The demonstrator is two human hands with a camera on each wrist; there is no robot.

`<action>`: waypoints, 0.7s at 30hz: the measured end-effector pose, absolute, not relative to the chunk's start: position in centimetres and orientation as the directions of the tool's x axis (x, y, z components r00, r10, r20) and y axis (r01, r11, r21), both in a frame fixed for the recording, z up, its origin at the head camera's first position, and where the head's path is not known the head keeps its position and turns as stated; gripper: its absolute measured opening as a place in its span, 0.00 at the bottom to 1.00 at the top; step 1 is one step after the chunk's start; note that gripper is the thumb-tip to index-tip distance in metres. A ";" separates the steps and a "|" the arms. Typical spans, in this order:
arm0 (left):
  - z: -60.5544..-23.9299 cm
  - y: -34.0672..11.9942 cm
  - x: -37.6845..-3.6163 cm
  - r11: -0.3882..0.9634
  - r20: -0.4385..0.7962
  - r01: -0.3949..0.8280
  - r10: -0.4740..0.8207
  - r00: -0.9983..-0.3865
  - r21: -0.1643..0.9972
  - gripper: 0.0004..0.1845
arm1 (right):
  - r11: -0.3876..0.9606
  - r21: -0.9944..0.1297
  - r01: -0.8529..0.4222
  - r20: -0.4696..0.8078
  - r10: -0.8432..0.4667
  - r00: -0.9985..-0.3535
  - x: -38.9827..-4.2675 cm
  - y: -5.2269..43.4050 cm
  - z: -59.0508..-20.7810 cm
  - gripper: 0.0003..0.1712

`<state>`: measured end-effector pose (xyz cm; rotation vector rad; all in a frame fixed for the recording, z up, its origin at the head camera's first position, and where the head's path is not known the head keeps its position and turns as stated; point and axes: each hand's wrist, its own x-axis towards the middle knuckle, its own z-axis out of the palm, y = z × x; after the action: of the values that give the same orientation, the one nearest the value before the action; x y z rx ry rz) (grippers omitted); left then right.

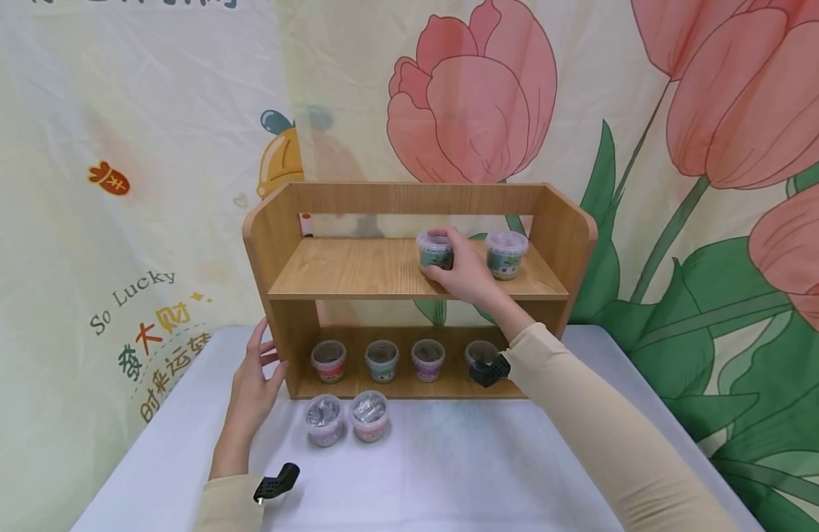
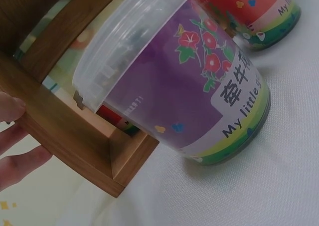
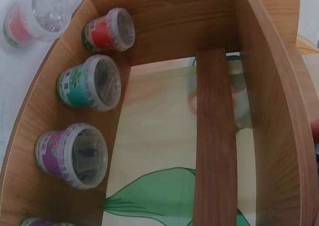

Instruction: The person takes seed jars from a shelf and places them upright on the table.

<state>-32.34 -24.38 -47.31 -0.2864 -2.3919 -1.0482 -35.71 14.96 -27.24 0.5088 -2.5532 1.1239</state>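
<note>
Right hand (image 1: 464, 275) grips small lidded plastic tub (image 1: 435, 251) around its sides on wooden rack (image 1: 409, 295) upper shelf, probably light, smooth, slightly slippery; left hand (image 1: 255, 380), fingers relaxed, rests against the rack's left side.

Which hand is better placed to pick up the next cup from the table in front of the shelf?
Probably the left hand: it rests open against the shelf beside the table cups; the right hand grips a cup on the upper shelf.
</note>
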 end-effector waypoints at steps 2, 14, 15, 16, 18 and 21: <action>-47.3 -24.3 -32.3 0.681 0.531 0.381 -0.014 -0.847 0.625 0.55 | 0.626 -0.641 -0.444 0.418 -0.200 -0.886 -35.8 15.0 -27.4 0.36; -47.2 -24.2 -32.5 0.692 0.515 0.358 -0.024 -0.857 0.627 0.56 | 0.645 -0.603 -0.469 0.450 -0.211 -0.868 -35.1 15.1 -27.4 0.36; -47.2 -24.2 -32.5 0.692 0.515 0.357 -0.025 -0.857 0.627 0.56 | 0.646 -0.601 -0.471 0.450 -0.213 -0.867 -35.0 15.1 -27.4 0.36; -47.2 -24.1 -32.4 0.693 0.514 0.355 -0.026 -0.857 0.627 0.56 | 0.647 -0.598 -0.473 0.451 -0.217 -0.866 -34.9 15.1 -27.4 0.36; -47.2 -24.1 -32.4 0.697 0.514 0.352 -0.028 -0.858 0.625 0.56 | 0.648 -0.593 -0.478 0.453 -0.222 -0.864 -34.8 15.1 -27.4 0.36; -47.3 -24.1 -32.4 0.699 0.516 0.350 -0.031 -0.856 0.624 0.56 | 0.645 -0.586 -0.490 0.462 -0.230 -0.856 -34.6 15.1 -27.6 0.36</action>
<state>-32.38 -24.09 -47.27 -0.2451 -2.4101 -1.0269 -34.59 15.14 -27.61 0.5730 -2.5201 1.0460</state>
